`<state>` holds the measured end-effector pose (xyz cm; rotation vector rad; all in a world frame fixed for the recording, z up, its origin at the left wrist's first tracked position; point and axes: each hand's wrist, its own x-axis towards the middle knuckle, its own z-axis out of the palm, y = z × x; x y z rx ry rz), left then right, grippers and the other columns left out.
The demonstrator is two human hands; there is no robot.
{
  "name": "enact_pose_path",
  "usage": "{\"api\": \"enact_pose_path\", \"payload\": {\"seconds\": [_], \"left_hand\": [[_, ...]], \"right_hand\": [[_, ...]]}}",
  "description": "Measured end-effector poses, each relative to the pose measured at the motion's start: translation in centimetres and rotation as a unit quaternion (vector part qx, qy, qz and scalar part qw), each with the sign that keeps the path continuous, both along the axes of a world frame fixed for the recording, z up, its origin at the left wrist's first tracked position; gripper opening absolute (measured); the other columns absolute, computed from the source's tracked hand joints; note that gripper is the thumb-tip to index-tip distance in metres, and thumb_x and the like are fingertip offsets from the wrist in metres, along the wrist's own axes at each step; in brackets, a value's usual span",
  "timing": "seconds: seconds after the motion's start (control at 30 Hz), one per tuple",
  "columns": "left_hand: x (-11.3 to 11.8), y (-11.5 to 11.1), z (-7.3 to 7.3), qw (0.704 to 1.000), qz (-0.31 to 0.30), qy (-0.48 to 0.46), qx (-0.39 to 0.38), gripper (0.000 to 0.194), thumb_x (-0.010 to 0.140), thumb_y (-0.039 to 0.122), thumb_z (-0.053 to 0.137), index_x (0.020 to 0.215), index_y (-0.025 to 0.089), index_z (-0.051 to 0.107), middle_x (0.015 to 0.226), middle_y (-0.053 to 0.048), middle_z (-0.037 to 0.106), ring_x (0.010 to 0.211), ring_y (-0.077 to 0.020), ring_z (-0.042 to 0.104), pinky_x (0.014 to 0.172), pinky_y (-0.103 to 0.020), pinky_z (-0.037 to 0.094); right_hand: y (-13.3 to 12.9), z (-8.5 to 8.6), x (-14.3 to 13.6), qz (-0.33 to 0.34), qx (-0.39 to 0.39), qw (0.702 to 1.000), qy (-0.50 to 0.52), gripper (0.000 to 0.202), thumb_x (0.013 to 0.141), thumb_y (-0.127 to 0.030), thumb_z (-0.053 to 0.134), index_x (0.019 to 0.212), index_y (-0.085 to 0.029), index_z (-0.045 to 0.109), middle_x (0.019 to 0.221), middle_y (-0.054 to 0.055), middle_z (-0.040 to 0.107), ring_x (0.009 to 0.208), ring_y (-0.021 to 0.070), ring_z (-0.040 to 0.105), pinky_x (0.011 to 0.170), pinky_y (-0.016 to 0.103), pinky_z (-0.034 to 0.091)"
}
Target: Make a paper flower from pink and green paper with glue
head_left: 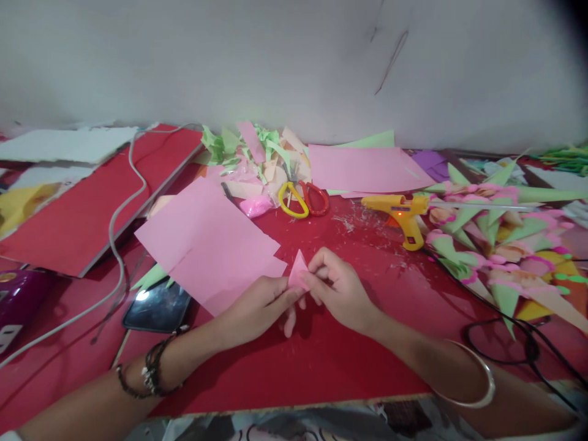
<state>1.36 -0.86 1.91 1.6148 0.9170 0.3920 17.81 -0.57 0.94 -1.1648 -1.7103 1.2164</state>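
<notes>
Between my two hands is a small folded piece of pink paper (298, 269), its pointed tip facing up. My left hand (261, 309) pinches its lower left side, with the thumb on top. From the right, my right hand (337, 285) grips the other edge between thumb and fingers. Both hands are a little above the red table (294, 373). Just left of them lies a large pink sheet (211, 245) with a notch cut in its right edge. Parts of the folded piece are hidden by my fingers.
Scissors with yellow and red handles (294, 208) lie by a heap of paper scraps (261, 153). A yellow glue gun (399, 214), its light on, rests near paper flowers (487, 239). A phone (158, 306), a white cable (114, 239) and a red board (101, 202) are on the left.
</notes>
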Motion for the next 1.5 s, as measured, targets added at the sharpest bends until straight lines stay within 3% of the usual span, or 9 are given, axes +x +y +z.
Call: {"api": "enact_pose_path", "payload": {"seconds": [0.23,0.4,0.57,0.7,0.8,0.93,1.07,1.27,1.5], "left_hand": [[0.1,-0.1,-0.2,0.998,0.020,-0.040,-0.046,0.035,0.090,0.035,0.030,0.072,0.014,0.052,0.045,0.006,0.053,0.040,-0.0050,0.048,0.048,-0.014,0.039],[0.2,-0.1,0.0,0.998,0.048,-0.037,-0.016,0.038,0.089,0.035,0.034,0.071,0.012,0.058,0.047,0.004,0.054,0.039,-0.0033,0.045,0.043,-0.012,0.036],[-0.1,0.1,0.0,0.995,0.073,-0.047,-0.055,0.037,0.087,0.039,0.036,0.070,0.013,0.056,0.044,0.005,0.052,0.034,-0.0031,0.040,0.037,-0.012,0.033],[-0.6,0.3,-0.4,0.992,0.041,-0.036,-0.110,0.044,0.085,0.047,0.034,0.062,0.014,0.052,0.037,0.006,0.047,0.030,-0.0038,0.036,0.033,-0.013,0.030],[-0.7,0.3,-0.5,0.995,0.033,-0.018,-0.094,0.040,0.084,0.044,0.037,0.062,0.014,0.051,0.037,0.007,0.045,0.029,-0.0032,0.034,0.032,-0.012,0.028],[-0.5,0.1,-0.2,0.998,0.053,-0.001,-0.042,0.038,0.085,0.039,0.039,0.059,0.014,0.050,0.034,0.008,0.040,0.029,-0.0025,0.033,0.033,-0.011,0.026],[-0.3,-0.2,0.2,0.999,0.038,-0.007,-0.002,0.034,0.086,0.034,0.039,0.060,0.014,0.049,0.038,0.008,0.040,0.034,-0.0024,0.035,0.038,-0.012,0.029],[-0.2,0.0,0.6,0.999,-0.011,-0.013,0.035,0.034,0.089,0.027,0.034,0.062,0.014,0.050,0.053,0.004,0.053,0.048,-0.0036,0.045,0.054,-0.013,0.037],[-0.1,-0.1,0.3,0.999,0.022,0.004,0.030,0.028,0.088,0.029,0.035,0.070,0.015,0.050,0.044,0.008,0.047,0.033,-0.0017,0.038,0.040,-0.011,0.032]], "right_hand": [[0.5,0.0,0.0,0.041,-0.103,0.991,0.077,0.022,0.078,-0.024,0.052,0.091,-0.022,0.035,0.053,-0.009,0.053,0.035,0.0042,0.040,0.035,0.014,0.031],[0.9,-0.1,0.2,0.126,-0.105,0.985,0.046,0.020,0.083,-0.033,0.043,0.072,-0.017,0.045,0.055,-0.005,0.049,0.038,0.0031,0.042,0.034,0.014,0.031],[0.8,0.4,0.4,0.103,-0.043,0.993,-0.028,0.031,0.085,-0.036,0.040,0.062,-0.017,0.045,0.043,-0.006,0.045,0.033,0.0032,0.039,0.035,0.014,0.030],[0.5,0.6,0.5,0.084,0.001,0.995,-0.046,0.034,0.085,-0.038,0.042,0.057,-0.018,0.041,0.039,-0.007,0.042,0.034,0.0035,0.039,0.039,0.015,0.031],[0.3,0.5,0.5,0.079,0.016,0.996,-0.048,0.036,0.086,-0.037,0.038,0.056,-0.018,0.042,0.037,-0.008,0.039,0.033,0.0037,0.038,0.039,0.015,0.031],[0.3,0.4,0.5,0.060,0.011,0.997,-0.048,0.038,0.085,-0.036,0.039,0.051,-0.018,0.042,0.037,-0.007,0.037,0.034,0.0042,0.037,0.038,0.016,0.030],[0.6,0.5,0.5,0.115,-0.016,0.992,-0.041,0.035,0.082,-0.038,0.045,0.054,-0.017,0.046,0.044,-0.005,0.045,0.040,0.0053,0.042,0.041,0.016,0.033],[0.6,0.2,0.5,0.083,-0.019,0.996,-0.023,0.041,0.087,-0.039,0.035,0.057,-0.016,0.050,0.041,-0.005,0.044,0.036,0.0044,0.039,0.040,0.016,0.032],[0.7,-0.1,0.4,0.065,-0.096,0.993,0.023,0.044,0.086,-0.045,0.032,0.056,-0.017,0.049,0.038,-0.006,0.043,0.031,0.0043,0.035,0.034,0.016,0.027]]}}
